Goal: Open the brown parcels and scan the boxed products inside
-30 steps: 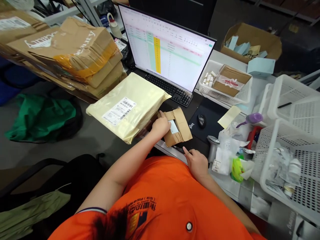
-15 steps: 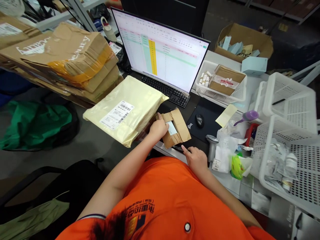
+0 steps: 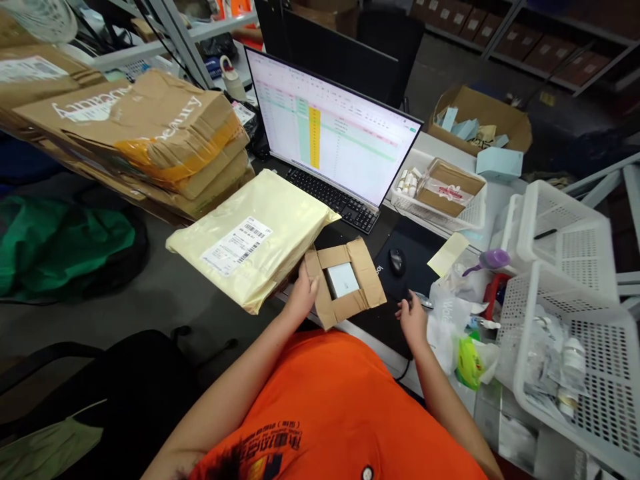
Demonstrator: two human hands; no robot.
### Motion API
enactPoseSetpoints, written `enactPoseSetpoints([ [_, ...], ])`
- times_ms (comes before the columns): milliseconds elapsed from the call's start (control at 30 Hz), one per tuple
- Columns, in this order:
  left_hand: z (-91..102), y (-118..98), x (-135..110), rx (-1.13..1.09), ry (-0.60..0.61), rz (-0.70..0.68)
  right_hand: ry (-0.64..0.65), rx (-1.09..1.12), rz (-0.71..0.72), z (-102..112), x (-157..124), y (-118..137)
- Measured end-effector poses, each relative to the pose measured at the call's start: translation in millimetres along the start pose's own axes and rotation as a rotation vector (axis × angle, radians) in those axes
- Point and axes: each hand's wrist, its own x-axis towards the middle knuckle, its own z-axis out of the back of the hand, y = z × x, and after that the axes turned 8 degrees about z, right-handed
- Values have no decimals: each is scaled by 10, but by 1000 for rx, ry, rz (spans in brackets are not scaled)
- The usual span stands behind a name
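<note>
A small brown cardboard box [image 3: 367, 273] lies on the desk edge in front of me with its flaps spread wide. Inside it shows a pale grey-white item [image 3: 342, 280]. My left hand [image 3: 304, 298] rests against the box's left flap, fingers curled on its edge. My right hand [image 3: 414, 317] hovers to the right of the box, near a barcode scanner [image 3: 425, 303], fingers loosely spread and holding nothing. A yellow padded mailer [image 3: 255, 233] with a shipping label lies just left of the box.
A monitor [image 3: 340, 133] with a spreadsheet and a keyboard [image 3: 333, 190] stand behind the box. A mouse [image 3: 397, 261] sits on a black mat. Stacked brown parcels [image 3: 145, 133] fill the left. White baskets [image 3: 565, 313] with small items crowd the right.
The box's flaps have opened out, showing the pale item inside. My left hand slid down to the left flap. My right hand moved right, toward the scanner.
</note>
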Motion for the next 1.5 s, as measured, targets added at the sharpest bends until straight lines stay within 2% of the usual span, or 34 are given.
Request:
enactPoseSetpoints([
  [67, 35, 27, 12, 64, -38, 33, -3, -80, 93, -151, 107, 17],
  [133, 94, -28, -1, 135, -57, 40, -19, -105, 164, -214, 173, 125],
  [200, 154, -153, -50, 237, -93, 20, -72, -102, 245, -184, 191, 327],
  [267, 192, -315, -115, 415, -122, 10, -129, -106, 442, -125, 164, 611],
  [300, 201, -396, -142, 522, -123, 15, -109, -111, 589, -107, 137, 770],
  [367, 197, -534, -169, 698, -121, 38, 47, -153, 890, -119, 71, 1079],
  [400, 188, -583, -164, 754, -135, 42, 148, -188, 991, -146, 38, 1209],
  [467, 160, -635, -123, 799, -178, -26, 271, -261, 1058, -211, -9, 1377],
  [533, 123, -639, -49, 805, -151, -167, 292, -257, 1020, -247, -35, 1405],
  [600, 70, -623, 49, 802, -57, -252, 312, -173, 995, -230, -62, 1321],
  [667, 3, -619, 175, 802, 8, -242, 351, -111, 978, -183, -120, 1193],
  [733, -69, -641, 333, 803, 20, -212, 420, -147, 936, -149, -206, 1093],
  [867, -159, -729, 668, 799, 80, -226, 499, -265, 824, -189, -323, 1096],
  [933, -156, -760, 769, 797, 126, -267, 549, -348, 704, -226, -317, 1176],
  [1033, -99, -764, 784, 797, 160, -345, 621, -481, 453, -232, -274, 1321],
  [1100, -48, -746, 738, 799, 153, -367, 607, -503, 385, -213, -259, 1426],
  [1200, 18, -730, 659, 807, 122, -349, 554, -519, 370, -224, -274, 1624],
  [1300, 63, -763, 593, 824, 68, -276, 434, -618, 336, -328, -329, 1847],
  [1367, 93, -813, 550, 826, 24, -212, 346, -693, 362, -422, -364, 1948],
  [1500, 171, -911, 457, 783, -18, -146, 290, -696, 374, -496, -349, 1898],
])
